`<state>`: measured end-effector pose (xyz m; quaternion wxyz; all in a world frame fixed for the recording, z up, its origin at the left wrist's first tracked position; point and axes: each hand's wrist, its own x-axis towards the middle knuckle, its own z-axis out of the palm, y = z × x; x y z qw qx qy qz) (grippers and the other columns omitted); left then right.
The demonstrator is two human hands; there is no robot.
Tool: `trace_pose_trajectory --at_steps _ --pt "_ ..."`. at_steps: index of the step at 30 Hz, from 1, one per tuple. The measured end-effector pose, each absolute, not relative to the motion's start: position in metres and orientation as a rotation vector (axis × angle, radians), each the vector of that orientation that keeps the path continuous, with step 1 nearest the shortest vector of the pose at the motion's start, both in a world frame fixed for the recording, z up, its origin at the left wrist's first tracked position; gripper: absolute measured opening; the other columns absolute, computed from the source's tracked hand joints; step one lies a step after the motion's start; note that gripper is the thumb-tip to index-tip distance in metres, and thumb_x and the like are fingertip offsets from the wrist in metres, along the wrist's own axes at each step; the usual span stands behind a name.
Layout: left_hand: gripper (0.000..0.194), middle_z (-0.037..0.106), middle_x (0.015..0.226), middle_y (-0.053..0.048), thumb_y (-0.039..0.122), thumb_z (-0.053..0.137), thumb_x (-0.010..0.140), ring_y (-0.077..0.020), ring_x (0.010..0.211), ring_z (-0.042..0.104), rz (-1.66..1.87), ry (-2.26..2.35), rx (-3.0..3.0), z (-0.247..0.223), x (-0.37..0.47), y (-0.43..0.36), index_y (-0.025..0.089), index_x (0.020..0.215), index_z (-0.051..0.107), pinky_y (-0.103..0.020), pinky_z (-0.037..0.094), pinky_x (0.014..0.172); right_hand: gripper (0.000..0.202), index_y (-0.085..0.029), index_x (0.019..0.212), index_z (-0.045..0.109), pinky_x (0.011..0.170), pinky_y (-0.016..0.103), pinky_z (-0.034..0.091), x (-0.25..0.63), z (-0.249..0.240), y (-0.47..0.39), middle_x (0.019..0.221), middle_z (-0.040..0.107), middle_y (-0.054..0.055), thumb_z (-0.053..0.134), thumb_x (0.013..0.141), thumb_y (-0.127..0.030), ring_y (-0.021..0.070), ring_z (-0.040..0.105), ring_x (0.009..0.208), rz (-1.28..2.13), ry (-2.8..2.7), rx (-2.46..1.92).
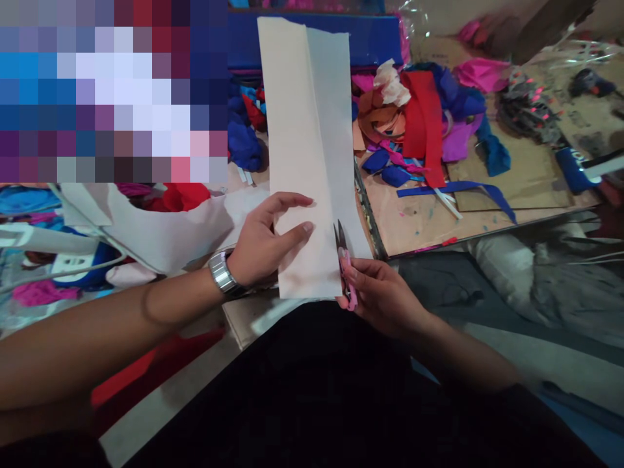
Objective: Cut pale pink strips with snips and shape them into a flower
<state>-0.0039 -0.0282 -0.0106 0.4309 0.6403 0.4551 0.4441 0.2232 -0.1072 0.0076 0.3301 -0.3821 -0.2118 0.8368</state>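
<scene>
A long white sheet (297,143), paper or stiff fabric, lies folded lengthwise in front of me. Its narrower right layer shows beyond the fold. My left hand (263,244) rests at the sheet's lower left, thumb and index finger apart over its surface; the other fingers are partly hidden. In my right hand (385,289) is a small pair of pink-handled scissors (348,276), held near the lower right edge of the sheet. The dark blades point away from me and stand slightly apart.
Red, blue and orange fabric scraps (424,123) heap at the right on the brown work surface (400,227). A blue strip (458,188) lies before them. Behind the sheet stands a blue box (370,42). A white cloth or sheet (180,227) drapes at left.
</scene>
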Motion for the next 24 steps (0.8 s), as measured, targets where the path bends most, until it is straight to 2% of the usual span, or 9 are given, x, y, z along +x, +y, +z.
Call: trace_pose_trajectory --at_steps 4,12,17,24 --pt "0.031 0.076 0.125 -0.006 0.035 0.081 0.09 -0.0231 0.12 0.069 1.109 1.146 1.601 -0.012 -0.0051 -0.0281 0.024 0.118 0.072 -0.045 0.053 0.114 0.025 -0.018 0.088 0.077 0.038 0.018 0.029 0.2241 0.0086 -0.1098 0.063 0.07 -0.002 0.085 0.09 -0.042 0.0043 0.053 0.044 2.206 -0.515 -1.022" --pt "0.031 0.077 0.123 -0.005 0.032 0.082 0.088 -0.0225 0.119 0.069 1.083 1.136 1.638 -0.011 -0.0047 -0.0291 0.024 0.116 0.072 -0.044 0.053 0.113 0.026 -0.017 0.086 0.076 0.043 0.015 0.035 0.2266 0.011 -0.107 0.066 0.069 -0.002 0.082 0.092 -0.042 0.0043 0.059 0.052 2.184 -0.51 -1.003" --pt "0.031 0.077 0.121 -0.005 0.033 0.082 0.087 -0.0228 0.117 0.069 1.073 1.136 1.659 -0.0109 -0.0049 -0.0296 0.024 0.116 0.073 -0.043 0.054 0.111 0.026 -0.017 0.085 0.076 0.053 0.014 0.048 0.2266 0.0122 -0.1077 0.068 0.068 -0.003 0.088 0.087 -0.04 0.0043 0.061 0.056 2.176 -0.473 -1.02" --pt "0.031 0.078 0.12 -0.006 0.036 0.082 0.086 -0.0239 0.116 0.07 1.06 1.147 1.656 -0.0103 -0.0041 -0.0306 0.026 0.114 0.074 -0.045 0.055 0.11 0.027 -0.017 0.087 0.078 0.05 0.015 0.05 0.2226 0.0145 -0.1068 0.065 0.066 -0.004 0.093 0.08 -0.039 0.0046 0.059 0.051 2.146 -0.402 -1.099"
